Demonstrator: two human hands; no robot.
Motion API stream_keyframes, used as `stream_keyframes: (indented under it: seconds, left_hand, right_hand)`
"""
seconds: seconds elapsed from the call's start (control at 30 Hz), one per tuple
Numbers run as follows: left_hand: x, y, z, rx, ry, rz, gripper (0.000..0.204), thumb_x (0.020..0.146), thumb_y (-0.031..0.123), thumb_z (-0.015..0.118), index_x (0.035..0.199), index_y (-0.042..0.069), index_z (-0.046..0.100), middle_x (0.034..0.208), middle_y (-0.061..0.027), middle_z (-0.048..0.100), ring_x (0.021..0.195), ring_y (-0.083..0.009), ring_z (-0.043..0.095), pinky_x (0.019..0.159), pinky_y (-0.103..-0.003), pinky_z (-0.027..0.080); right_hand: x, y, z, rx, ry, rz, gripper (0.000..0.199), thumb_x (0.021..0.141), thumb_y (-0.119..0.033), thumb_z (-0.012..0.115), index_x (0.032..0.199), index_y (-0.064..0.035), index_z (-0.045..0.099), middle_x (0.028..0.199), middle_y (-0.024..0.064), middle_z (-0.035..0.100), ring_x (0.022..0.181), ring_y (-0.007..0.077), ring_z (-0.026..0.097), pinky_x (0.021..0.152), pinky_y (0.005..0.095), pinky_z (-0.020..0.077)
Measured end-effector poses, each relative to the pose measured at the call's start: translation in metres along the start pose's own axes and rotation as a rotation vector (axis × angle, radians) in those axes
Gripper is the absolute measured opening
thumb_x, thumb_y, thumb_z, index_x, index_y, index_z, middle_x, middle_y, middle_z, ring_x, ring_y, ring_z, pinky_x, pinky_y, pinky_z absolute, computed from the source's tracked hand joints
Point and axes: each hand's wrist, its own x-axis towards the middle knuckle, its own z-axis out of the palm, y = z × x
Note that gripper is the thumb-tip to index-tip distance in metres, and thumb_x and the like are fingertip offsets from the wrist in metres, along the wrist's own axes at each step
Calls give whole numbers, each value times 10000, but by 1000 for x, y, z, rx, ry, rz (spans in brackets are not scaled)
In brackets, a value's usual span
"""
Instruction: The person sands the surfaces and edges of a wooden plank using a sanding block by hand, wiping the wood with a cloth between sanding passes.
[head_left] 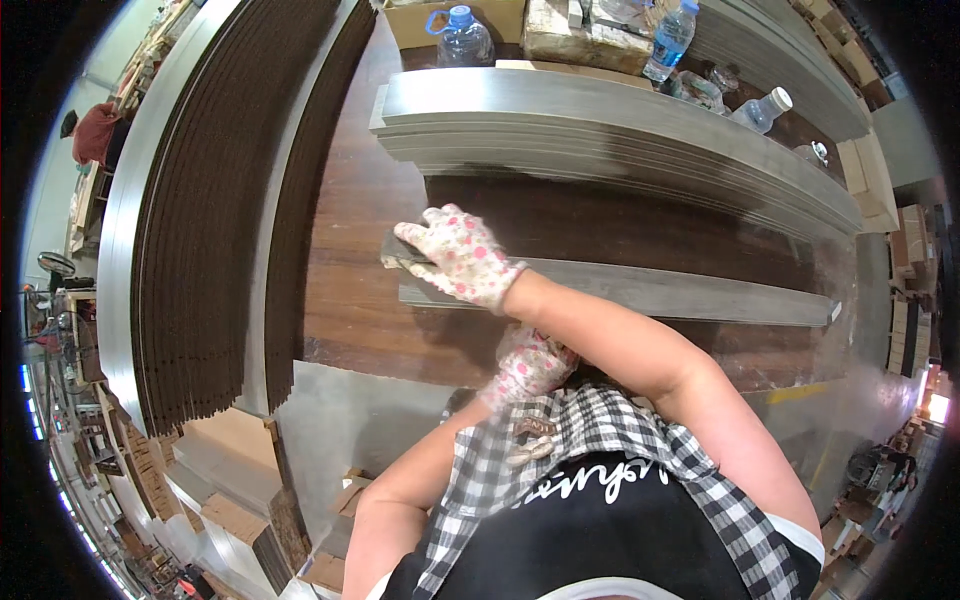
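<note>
My right hand [460,258], in a white glove with pink dots, reaches across to the left end of a long grey metal strip [620,288] lying on the brown tabletop. Its fingers are closed round a small grey pad or folded cloth [397,250], whose exact kind I cannot make out, pressed against the strip's end. In a matching glove, my left hand [530,368] is close to my body at the table's near edge. My right forearm partly covers it and its fingers do not show clearly.
Stacked metal strips [600,120] lie behind, with a taller pile [200,200] of long strips along the left. A large water jug [465,40], a labelled water bottle [670,42] and a white-capped bottle [765,110] stand at the back. Another person [95,135] is far left.
</note>
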Motion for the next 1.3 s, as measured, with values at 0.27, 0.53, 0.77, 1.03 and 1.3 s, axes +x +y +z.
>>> stream_keyframes:
  seconds: [0.27,0.53,0.77,1.03,1.3]
  left_hand:
    - [16,53,-39,493,531,507,218,741,161,744,954,112,743,1289,-25,680,939,-222,689,675,-366,541]
    - [12,66,-50,557,471,448,306,786,120,685,1089,115,732,1235,-73,701,952,-266,673,770,-370,546]
    - [-30,43,-143,495,593,243,358,764,96,730,1117,155,732,908,-42,701,798,-239,660,670,-376,515]
    - [-26,-61,-279,106,324,-165,300,895,118,728,1193,87,715,944,-35,622,900,-137,614,818,-297,499]
    - [19,-48,-290,-499,-39,-288,204,874,93,781,1052,19,716,1005,9,714,924,-60,637,827,-260,537]
  right_hand:
    - [-189,104,-158,-126,-15,256,456,803,-259,733,1228,-110,666,1118,129,680,1055,344,612,949,448,475]
    - [-390,212,-325,-1019,-91,1141,482,840,-222,742,1306,-149,644,1192,133,657,1116,354,589,1002,444,470]
    - [-266,90,-169,-318,380,61,575,679,-112,785,1242,-96,670,1078,118,678,1019,299,622,880,448,500]
    - [-152,21,-48,-239,223,-111,563,680,-138,820,1223,-203,685,1110,48,640,958,272,587,824,434,465]
    - [-47,-31,22,-205,168,-226,474,742,-151,761,1203,-196,656,1053,46,643,928,282,590,806,419,451]
